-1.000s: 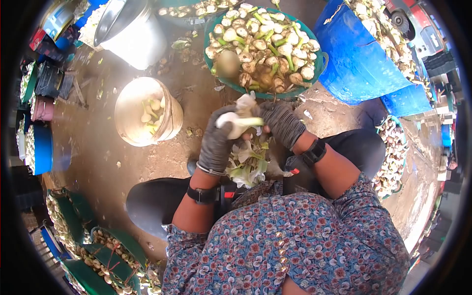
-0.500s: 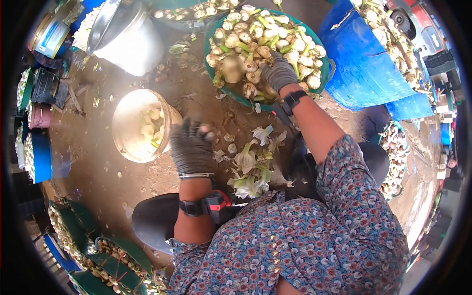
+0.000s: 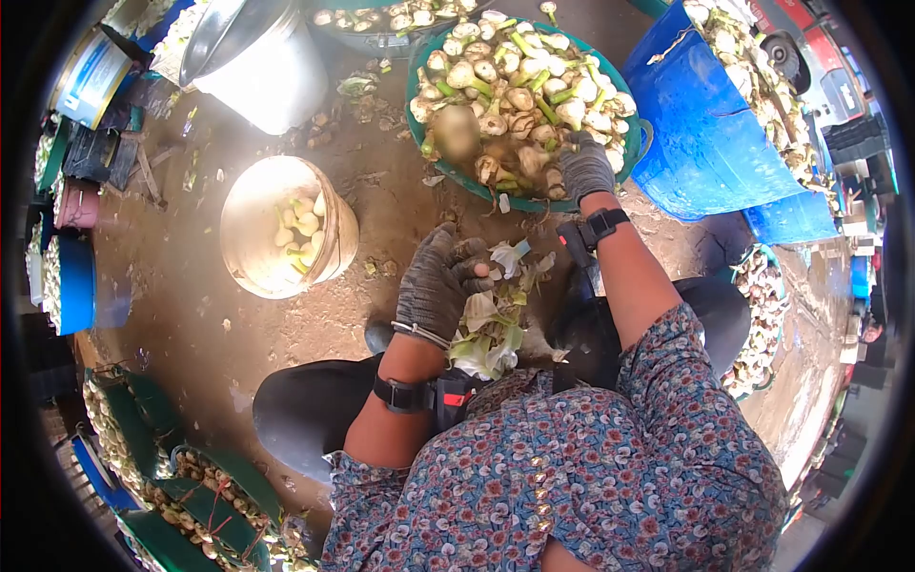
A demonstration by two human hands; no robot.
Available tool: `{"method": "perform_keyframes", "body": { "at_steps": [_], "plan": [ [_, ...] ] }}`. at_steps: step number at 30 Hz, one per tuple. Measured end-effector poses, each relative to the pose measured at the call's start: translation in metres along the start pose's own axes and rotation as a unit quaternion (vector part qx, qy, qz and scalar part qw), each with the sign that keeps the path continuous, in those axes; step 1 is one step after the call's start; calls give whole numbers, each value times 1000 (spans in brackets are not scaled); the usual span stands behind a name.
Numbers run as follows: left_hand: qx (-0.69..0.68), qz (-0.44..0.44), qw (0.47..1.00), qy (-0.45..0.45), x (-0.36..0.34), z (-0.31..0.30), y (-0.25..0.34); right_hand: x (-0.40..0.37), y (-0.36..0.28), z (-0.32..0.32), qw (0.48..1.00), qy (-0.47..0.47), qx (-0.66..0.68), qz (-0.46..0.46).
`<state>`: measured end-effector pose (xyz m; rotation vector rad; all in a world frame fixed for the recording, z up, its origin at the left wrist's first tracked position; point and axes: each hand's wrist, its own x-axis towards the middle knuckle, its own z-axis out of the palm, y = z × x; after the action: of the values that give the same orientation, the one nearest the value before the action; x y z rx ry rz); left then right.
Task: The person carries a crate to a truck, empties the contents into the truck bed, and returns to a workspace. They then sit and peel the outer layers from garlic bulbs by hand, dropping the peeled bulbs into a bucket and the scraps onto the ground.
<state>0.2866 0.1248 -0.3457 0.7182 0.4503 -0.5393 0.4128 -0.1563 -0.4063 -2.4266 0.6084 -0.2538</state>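
Observation:
A green tub (image 3: 419,124) heaped with garlic bulbs (image 3: 519,95) on short green stems stands in front of me. Over its near right side, my right hand (image 3: 586,170), in a grey glove, curls its fingers down among the bulbs. What those fingers hold is hidden. My left hand (image 3: 437,286), also gloved, hovers above the floor with its thumb apart from the half-bent fingers. Nothing shows in it. Beside that hand lie pale peeled skins and leaves (image 3: 496,334). To its upper left is a whitish bucket (image 3: 343,229) with several cleaned bulbs (image 3: 300,229) inside.
A big blue tub (image 3: 710,124) of bulbs leans at the right. A white pail (image 3: 272,86) stands at the upper left. Green containers (image 3: 205,510) of bulbs sit at the lower left, and another filled basket (image 3: 758,324) is by my right knee.
My left hand has moved right and down, away from the whitish bucket toward the peelings. My right hand has drawn back to the right, toward the green tub's near rim.

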Motion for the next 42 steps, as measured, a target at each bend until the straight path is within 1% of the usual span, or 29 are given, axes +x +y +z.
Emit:
{"method": "perform_keyframes", "body": {
  "at_steps": [1,2,4,5,8,11,12,15,16,17,19,22,25,26,28,29,32,36,38,39,40,42],
  "plan": [
    [10,2,1000,6,-1,1,-2,-1,-5,-8,990,35,-123,-62],
    [18,0,1000,3,0,1,-3,2,-17,-10,991,1,-80,-111],
    [34,-2,999,0,4,-1,-2,3,-55,-2,978,-77,-120,-154],
    [20,-5,1000,5,7,-2,-1,4,-73,6,968,-116,-138,-174],
    [-10,-3,1000,22,18,-8,6,25,-83,61,927,-182,-274,-182],
    [-15,19,999,32,25,-12,12,34,-81,72,919,-176,-280,-216],
    [-14,29,999,32,28,-14,13,35,-78,72,924,-164,-265,-223],
    [-11,69,996,49,28,-12,13,27,-64,67,953,-193,-63,-225],
    [-10,86,995,56,29,-9,14,6,-75,47,953,-242,25,-178],
    [-1,102,993,52,29,-7,13,-15,-88,25,940,-290,102,-148],
    [23,132,990,43,28,-4,11,-56,-106,-8,888,-373,255,-79],
    [48,130,990,-26,31,-3,8,-100,-107,-21,826,-408,364,-137],
    [1,137,987,-83,25,-6,0,-120,-101,-33,841,-400,339,-134],
    [-23,128,990,-64,20,-2,-2,-126,-104,-42,845,-394,336,-134],
    [-17,143,988,-56,11,4,-5,-139,-106,-53,908,-277,227,-215],
    [-13,150,987,-52,8,5,-6,-143,-105,-57,928,-215,169,-253],
    [47,170,984,-19,3,5,-12,-148,-101,-67,923,-88,123,-353],
    [128,205,970,-9,-9,10,-16,-161,-103,-72,922,-47,34,-382],
    [157,234,959,-14,-9,8,-21,-160,-98,-68,921,-26,30,-387],
    [151,228,961,-28,-11,7,-22,-161,-95,-68,921,-15,27,-389],
    [144,222,963,-42,-13,8,-21,-163,-97,-71,940,-47,70,-330],
    [122,210,967,-82,-19,12,-17,-165,-102,-81,960,-108,155,-207]
  ]
}}
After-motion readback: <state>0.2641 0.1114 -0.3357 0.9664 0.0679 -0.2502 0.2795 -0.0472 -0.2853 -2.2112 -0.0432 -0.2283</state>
